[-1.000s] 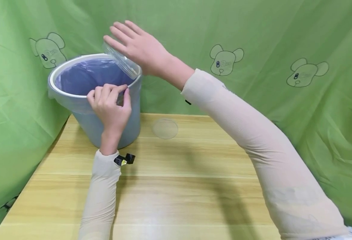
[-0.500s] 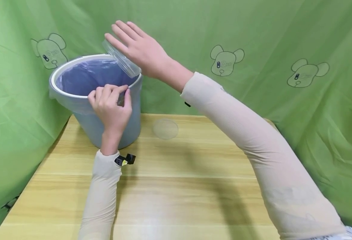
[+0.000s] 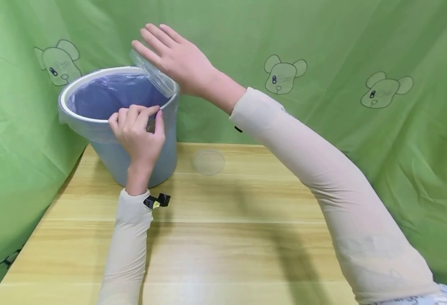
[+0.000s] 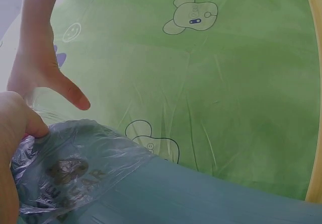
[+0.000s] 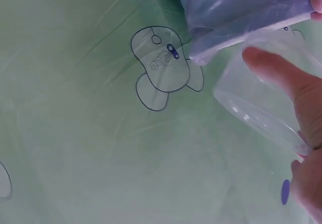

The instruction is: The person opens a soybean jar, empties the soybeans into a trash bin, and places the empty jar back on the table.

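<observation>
The right hand (image 3: 177, 63) clasps a clear cup (image 3: 152, 75) (tilted over the bin (image 3: 131, 156)); the left hand (image 3: 137, 133) pinches the bag (image 3: 90, 129) at the rim.

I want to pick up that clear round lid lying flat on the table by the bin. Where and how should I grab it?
Take the lid by its rim, coming from above. It is thin and flat on the table, so probably slide it to the edge or tip one side up first.
</observation>
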